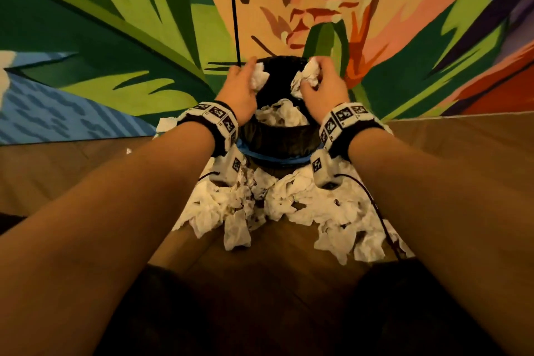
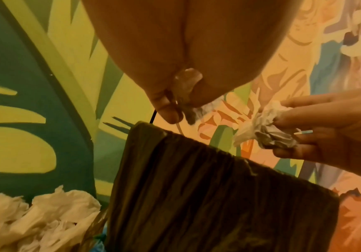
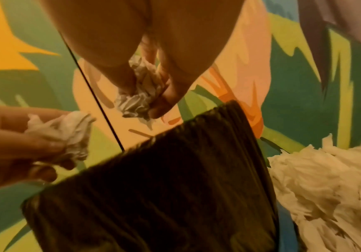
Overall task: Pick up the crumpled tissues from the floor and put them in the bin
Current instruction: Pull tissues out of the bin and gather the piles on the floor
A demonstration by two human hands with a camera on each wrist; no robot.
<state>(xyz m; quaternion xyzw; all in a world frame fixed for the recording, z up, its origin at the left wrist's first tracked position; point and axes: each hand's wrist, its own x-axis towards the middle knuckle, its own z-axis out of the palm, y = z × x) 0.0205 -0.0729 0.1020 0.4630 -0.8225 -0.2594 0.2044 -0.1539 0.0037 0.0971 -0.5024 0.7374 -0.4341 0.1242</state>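
A bin (image 1: pixel 278 136) lined with a black bag stands against the painted wall, with several white tissues (image 1: pixel 281 114) inside. My left hand (image 1: pixel 241 87) is above the bin's left rim and grips a crumpled tissue (image 1: pixel 259 78). Above the right rim, my right hand (image 1: pixel 319 87) grips another crumpled tissue (image 1: pixel 307 76). The left wrist view shows my left hand (image 2: pixel 175 105) pinching its tissue (image 2: pixel 186 88) over the bag (image 2: pixel 207 187). In the right wrist view my right hand (image 3: pixel 145 95) clutches its tissue (image 3: pixel 139 97). Many crumpled tissues (image 1: pixel 274 205) lie on the floor before the bin.
A colourful mural wall (image 1: pixel 115 37) rises right behind the bin. A thin black cord (image 1: pixel 234 9) hangs down at the bin's left. More tissues lie beside the bin at its left (image 2: pixel 35 218) and right (image 3: pixel 326 187). Brown wooden floor (image 1: pixel 57 167) spreads on both sides.
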